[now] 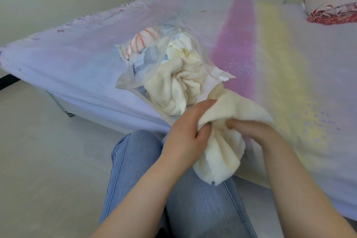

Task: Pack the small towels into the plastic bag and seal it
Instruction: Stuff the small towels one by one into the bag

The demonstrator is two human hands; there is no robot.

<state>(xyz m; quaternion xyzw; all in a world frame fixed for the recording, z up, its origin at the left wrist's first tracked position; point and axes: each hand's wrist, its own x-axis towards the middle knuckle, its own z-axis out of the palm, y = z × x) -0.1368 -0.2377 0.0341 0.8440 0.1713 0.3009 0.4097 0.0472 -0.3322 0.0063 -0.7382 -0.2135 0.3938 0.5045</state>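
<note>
A clear plastic bag (129, 81) lies open on the bed, its mouth facing me. It is stuffed with several small towels: a cream one (173, 87) bulges out of the opening, with blue, white and orange-striped ones deeper inside. A second cream towel (228, 141) is bunched up just in front of the bag, over the bed's near edge. My left hand (185, 133) grips its left side and my right hand (257, 131) pinches its middle from the right.
The bed (289, 63) wears a pale sheet with pink and yellow bands. A folded red-patterned quilt (332, 4) sits at the far right corner. My knees in blue jeans (139, 170) are below the hands, and tiled floor (48, 150) lies to the left.
</note>
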